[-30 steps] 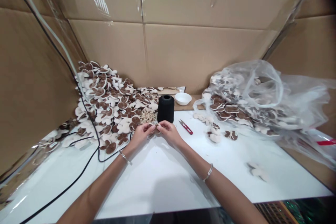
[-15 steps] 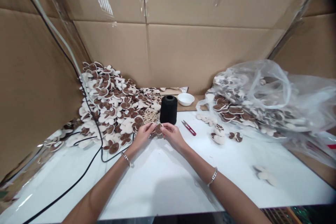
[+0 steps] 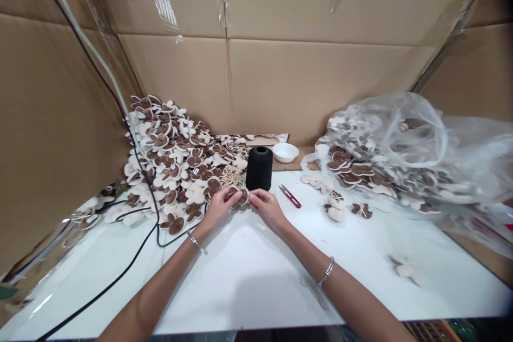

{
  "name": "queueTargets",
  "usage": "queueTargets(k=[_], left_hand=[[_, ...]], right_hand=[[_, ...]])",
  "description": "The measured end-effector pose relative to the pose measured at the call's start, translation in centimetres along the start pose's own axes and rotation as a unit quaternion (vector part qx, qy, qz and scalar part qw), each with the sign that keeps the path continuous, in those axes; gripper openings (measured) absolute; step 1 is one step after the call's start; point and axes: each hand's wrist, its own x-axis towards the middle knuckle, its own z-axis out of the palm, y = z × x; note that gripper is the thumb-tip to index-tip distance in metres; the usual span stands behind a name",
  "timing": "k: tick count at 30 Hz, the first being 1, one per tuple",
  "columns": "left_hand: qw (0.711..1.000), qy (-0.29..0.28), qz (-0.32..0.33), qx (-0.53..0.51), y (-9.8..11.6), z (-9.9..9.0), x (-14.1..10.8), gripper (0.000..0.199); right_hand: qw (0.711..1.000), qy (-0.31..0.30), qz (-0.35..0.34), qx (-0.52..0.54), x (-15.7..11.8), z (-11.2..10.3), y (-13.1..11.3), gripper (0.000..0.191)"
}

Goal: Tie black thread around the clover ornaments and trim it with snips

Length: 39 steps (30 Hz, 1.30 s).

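Note:
Between my hands, just in front of a black thread cone (image 3: 259,169), is a brown and white felt piece (image 3: 242,197). My left hand (image 3: 223,206) grips it from the left, thumb on its brown face. My right hand (image 3: 266,206) has its fingers pinched at the piece's right edge; whether a thin strand is between them is too small to tell. Small beige knotted pieces (image 3: 232,177) lie behind my left hand. Red-handled thread snips (image 3: 290,196) rest to the right of the cone.
A tall heap of felt pieces (image 3: 172,155) stands at the left, with a black cable (image 3: 138,246) across the table (image 3: 208,294). Behind the cone sits a white bowl (image 3: 285,153). Clear plastic bags (image 3: 417,133) and more felt pieces (image 3: 361,210) lie right.
More of the felt piece's brown face shows beside my left thumb. My right fingers have shifted slightly to its right edge. The whole view has moved a little.

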Motion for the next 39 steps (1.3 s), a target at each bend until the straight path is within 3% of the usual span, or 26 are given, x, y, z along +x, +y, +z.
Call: queueTargets(k=[5, 8, 11, 14, 23, 25, 28, 30, 32, 34, 36, 39], left_hand=[[0.997, -0.006, -0.017, -0.071, -0.2, 0.1, -0.1, 0.034], [0.996, -0.009, -0.023, -0.09, -0.3, 0.2, -0.2, 0.035], [0.997, 0.022, -0.014, -0.079, -0.2, 0.1, -0.4, 0.037], [0.997, 0.043, 0.002, -0.056, 0.1, -0.2, -0.5, 0.034], [0.998, 0.04, 0.038, -0.029, -0.1, -0.4, -0.8, 0.027], [0.999, 0.023, 0.029, -0.029, -0.3, -0.3, -0.9, 0.026], [0.999, -0.007, 0.016, -0.027, -0.6, -0.2, -1.1, 0.025], [1.0, -0.018, 0.015, -0.018, -0.7, -0.2, -1.2, 0.025], [1.0, -0.023, 0.014, -0.005, -0.6, -0.2, -1.4, 0.024], [1.0, -0.025, 0.013, 0.013, -0.4, -0.1, -1.5, 0.024], [0.999, -0.024, 0.022, 0.035, -0.2, 0.0, -1.7, 0.022], [0.996, -0.02, 0.048, 0.065, -0.1, 0.1, -1.9, 0.021]], right_hand=[[0.999, 0.001, -0.036, -0.031, 0.3, 0.0, -0.6, 0.03], [0.991, -0.007, -0.079, -0.109, 1.5, 0.0, -1.7, 0.036], [0.958, -0.092, -0.106, -0.252, 3.3, 0.1, -3.0, 0.036], [0.922, -0.118, -0.13, -0.345, 4.7, 0.4, -3.5, 0.039], [0.87, -0.06, -0.128, -0.473, 5.3, -0.3, -2.6, 0.033], [0.876, -0.067, -0.12, -0.462, 5.1, -0.5, -2.6, 0.033], [0.929, -0.072, -0.1, -0.348, 4.2, -1.1, -3.2, 0.032], [0.961, -0.046, -0.086, -0.259, 3.4, -1.9, -3.8, 0.034], [0.96, 0.007, -0.074, -0.271, 2.5, -3.2, -4.6, 0.038], [0.91, 0.053, -0.053, -0.408, 1.6, -4.9, -5.4, 0.029], [0.816, 0.077, 0.002, -0.572, 0.8, -6.4, -6.0, 0.025], [0.694, 0.057, 0.093, -0.712, -0.1, -7.6, -6.4, 0.03]])
